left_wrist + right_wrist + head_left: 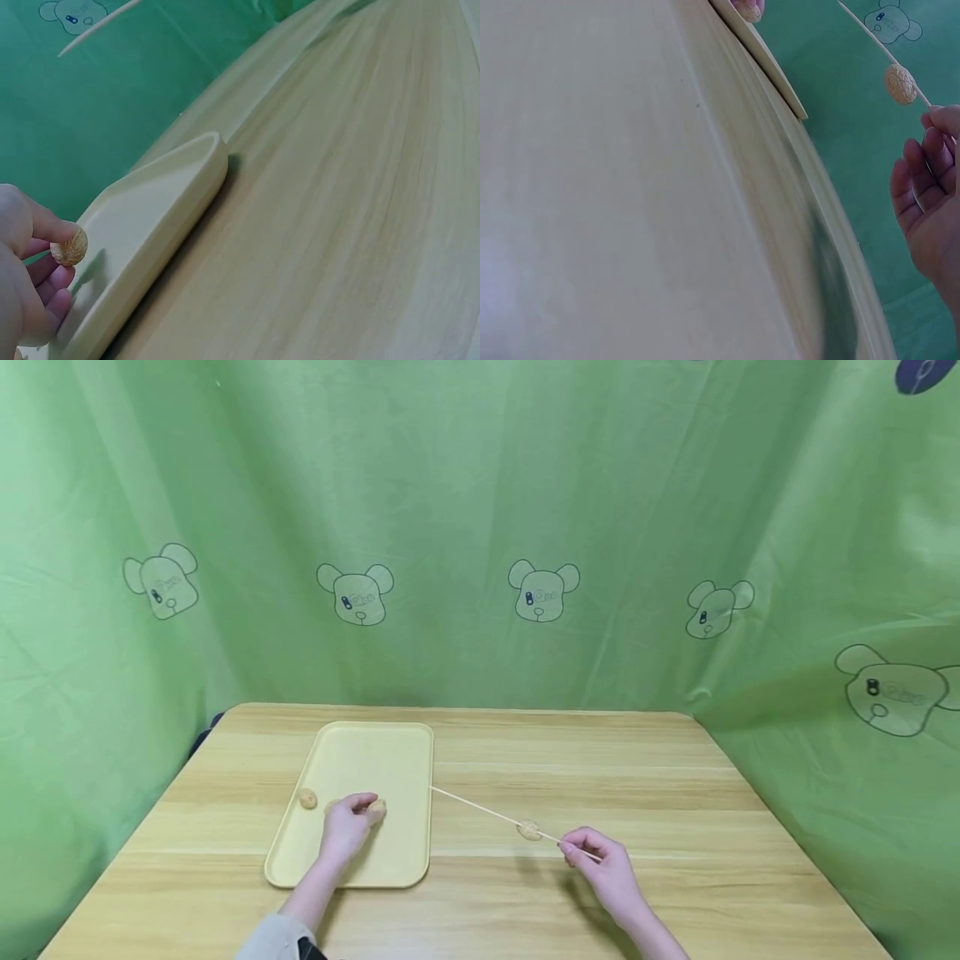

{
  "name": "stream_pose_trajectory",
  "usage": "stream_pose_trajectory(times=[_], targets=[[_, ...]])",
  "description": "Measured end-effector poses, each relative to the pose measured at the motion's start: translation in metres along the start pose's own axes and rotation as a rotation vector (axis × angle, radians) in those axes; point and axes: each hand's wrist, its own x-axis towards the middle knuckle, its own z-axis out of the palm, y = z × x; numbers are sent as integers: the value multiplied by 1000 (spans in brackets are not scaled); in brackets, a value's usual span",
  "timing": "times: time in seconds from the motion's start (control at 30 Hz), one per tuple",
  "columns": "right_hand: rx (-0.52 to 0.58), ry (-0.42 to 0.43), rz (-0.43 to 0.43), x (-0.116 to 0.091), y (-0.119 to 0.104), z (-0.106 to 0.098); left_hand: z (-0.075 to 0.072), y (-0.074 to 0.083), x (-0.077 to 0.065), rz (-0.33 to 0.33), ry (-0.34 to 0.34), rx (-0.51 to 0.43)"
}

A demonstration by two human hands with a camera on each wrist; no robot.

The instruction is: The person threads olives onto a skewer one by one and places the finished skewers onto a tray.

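In the head view my left hand (347, 829) is over the cream tray (382, 756). Thumb and fingers pinch a small tan, wrinkled ball (70, 248), whose shadow falls on the tray. My right hand (602, 868) grips a thin wooden skewer (472, 803) near its lower end, above the table. One tan ball (900, 84) is threaded on this skewer, a short way ahead of the right fingertips. The bare tip points left, toward the tray. Another ball (307, 798) lies near the tray's left side, and one more is mostly hidden behind the left hand.
The tray stands on the left half of a light wood table (600, 752), its raised rim running all round. Behind and beside the table hangs a green curtain (450, 485) printed with bear heads.
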Motion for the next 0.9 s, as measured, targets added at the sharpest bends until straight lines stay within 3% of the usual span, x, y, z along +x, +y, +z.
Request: stream_pose_trajectory(times=[0.43,0.7,0.9], targets=[[-5,5,31,-1,2,0,8,18,-12,-13,-98,-191],[-1,-2,32,-2,2,-1,10,34,-24,-4,-217,-369],[9,-41,12,-4,5,-4,9,38,-27,28,-335,-400]])
